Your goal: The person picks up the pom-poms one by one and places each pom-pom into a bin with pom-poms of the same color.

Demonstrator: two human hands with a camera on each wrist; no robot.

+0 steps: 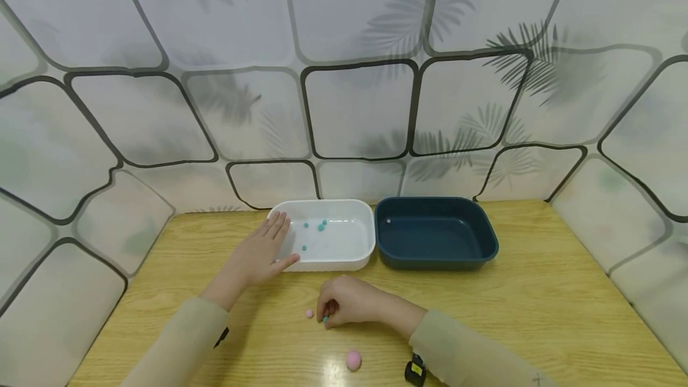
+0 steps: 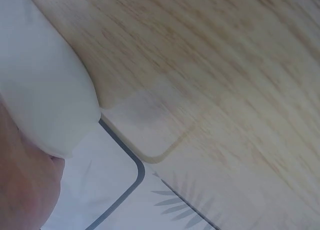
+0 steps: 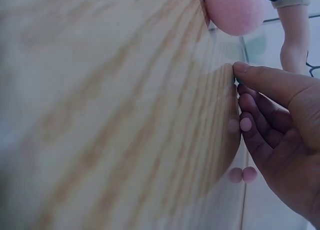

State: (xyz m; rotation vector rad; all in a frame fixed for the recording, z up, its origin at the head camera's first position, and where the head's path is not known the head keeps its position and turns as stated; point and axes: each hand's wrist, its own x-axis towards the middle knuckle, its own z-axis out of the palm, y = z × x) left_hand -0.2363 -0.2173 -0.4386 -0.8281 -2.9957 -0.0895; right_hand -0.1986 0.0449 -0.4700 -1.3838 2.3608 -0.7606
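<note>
My right hand [image 1: 352, 302] is low over the table and pinches a small teal ball [image 1: 325, 319] between thumb and fingertips. Beside those fingertips lies a small pink ball [image 1: 309, 313]. Two small pink balls show in the right wrist view, one [image 3: 245, 124] by the curled fingers and one [image 3: 249, 174] lower down. A larger pink ball [image 1: 353, 359] sits nearer the front. My left hand [image 1: 260, 255], fingers spread and fairly straight, rests on the left end of the white tray [image 1: 344, 264]. Several teal balls [image 1: 321, 227] lie in that tray.
Right beside the white tray stands a dark blue tray [image 1: 438, 263] with a small pink ball [image 1: 388, 221] near its left end. Both are at the back of the wooden table [image 1: 537, 291], close to a patterned curtain [image 1: 357, 112] that also runs along both sides.
</note>
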